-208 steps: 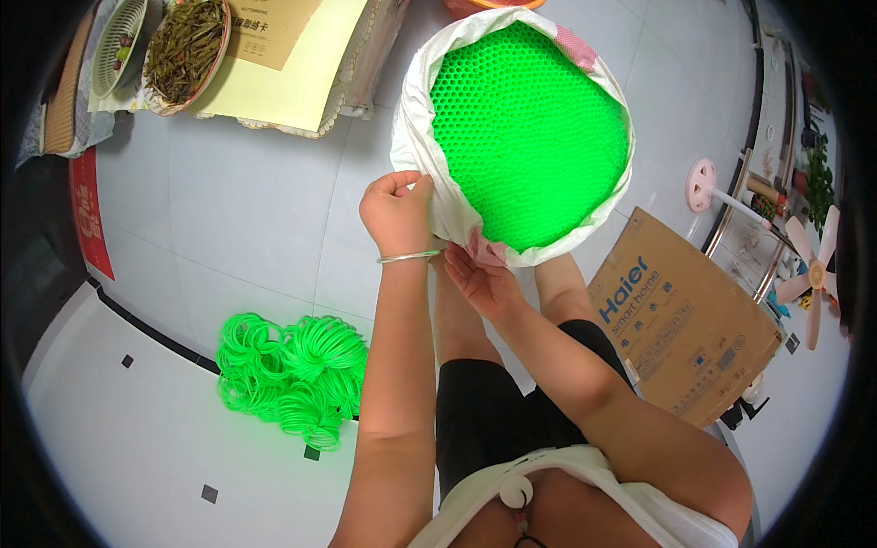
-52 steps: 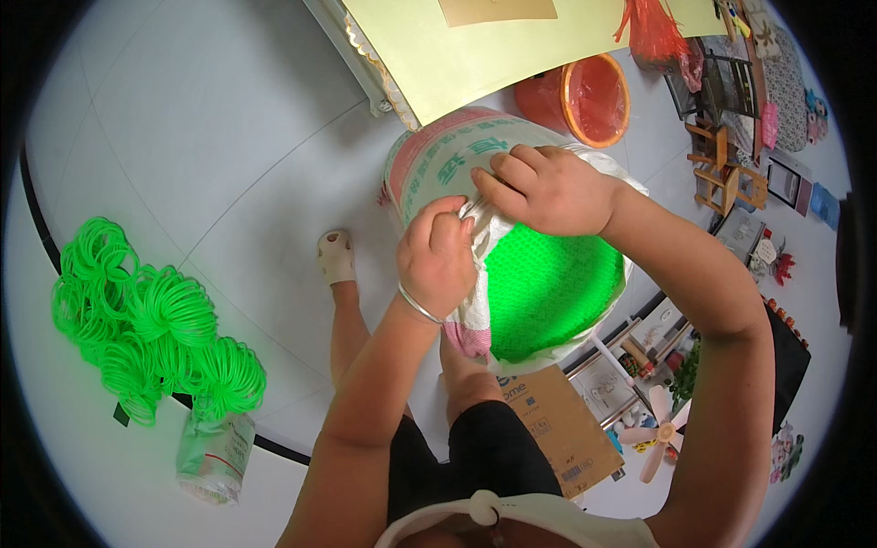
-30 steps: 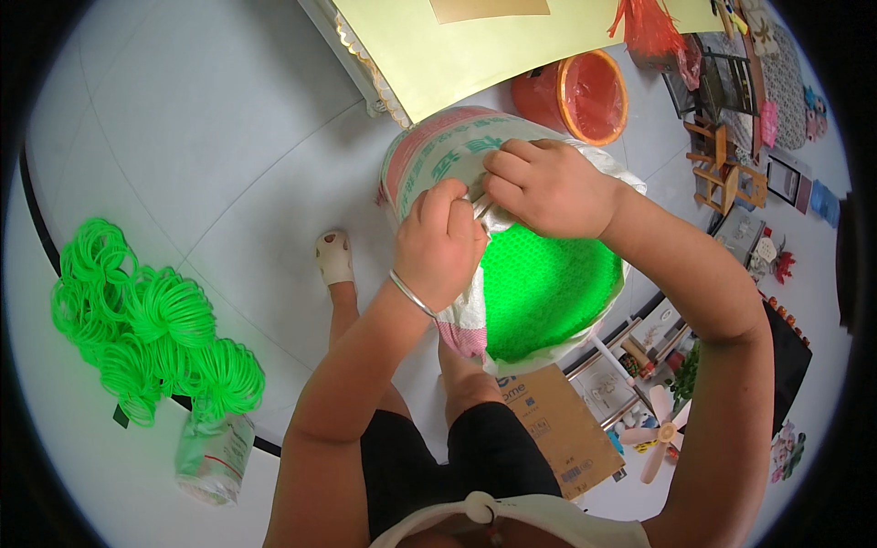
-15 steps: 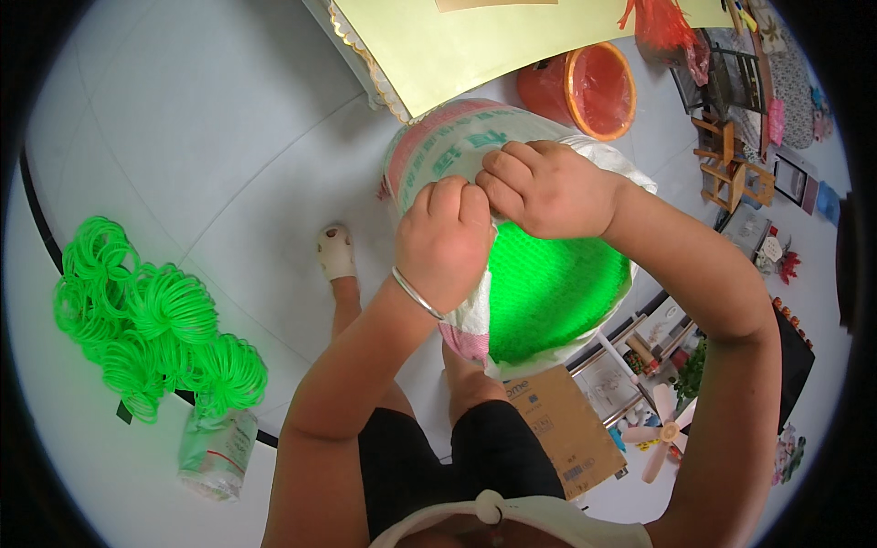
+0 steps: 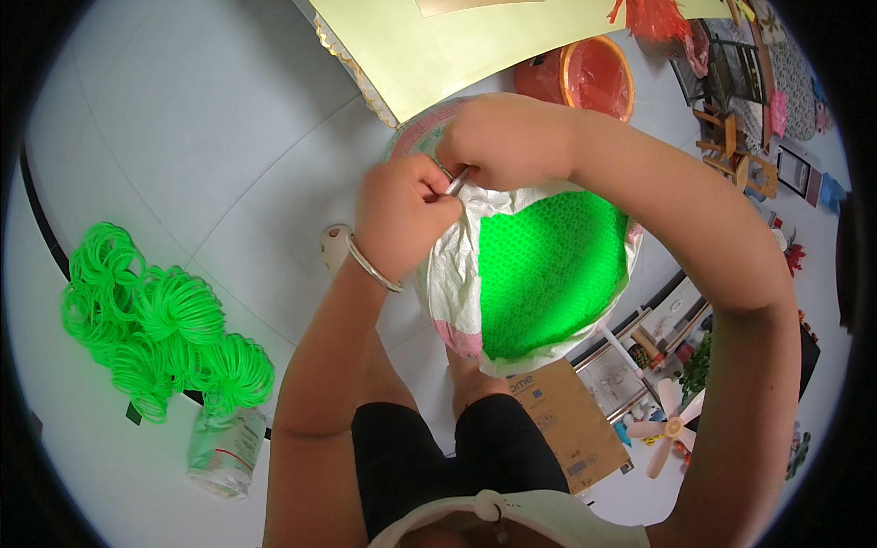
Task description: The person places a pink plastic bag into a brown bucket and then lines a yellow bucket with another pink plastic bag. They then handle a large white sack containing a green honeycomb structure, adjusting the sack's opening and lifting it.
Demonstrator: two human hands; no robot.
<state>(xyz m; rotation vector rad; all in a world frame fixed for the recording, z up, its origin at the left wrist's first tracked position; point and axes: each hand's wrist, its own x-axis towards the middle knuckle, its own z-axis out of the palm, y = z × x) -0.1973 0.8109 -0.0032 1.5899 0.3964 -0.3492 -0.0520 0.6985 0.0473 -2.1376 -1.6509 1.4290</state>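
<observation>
A white woven sack [image 5: 457,265] with pink bands and green print stands in front of me, its mouth facing up. Bright green material with a honeycomb-like texture [image 5: 553,274] fills the opening. My left hand [image 5: 402,215], with a bangle at the wrist, is closed on the sack's far left rim. Right beside it, my right hand [image 5: 502,142] is closed too, bent over the same stretch of rim, its fingertips mostly hidden. A narrow pale fold [image 5: 459,181] of the sack edge shows between the two hands.
Bundles of green rings [image 5: 174,320] lie on the floor at left, beside a clear printed plastic package [image 5: 225,452]. Beyond the sack are a yellow-topped table [image 5: 457,55] and an orange bucket [image 5: 598,78]. A flat cardboard box [image 5: 571,425] and a pink fan [image 5: 671,426] sit at near right.
Both hands have shifted left along the sack's rim, pulling its edge outward. More of the white inner rim shows, and my right hand has turned over with its wrist bent.
</observation>
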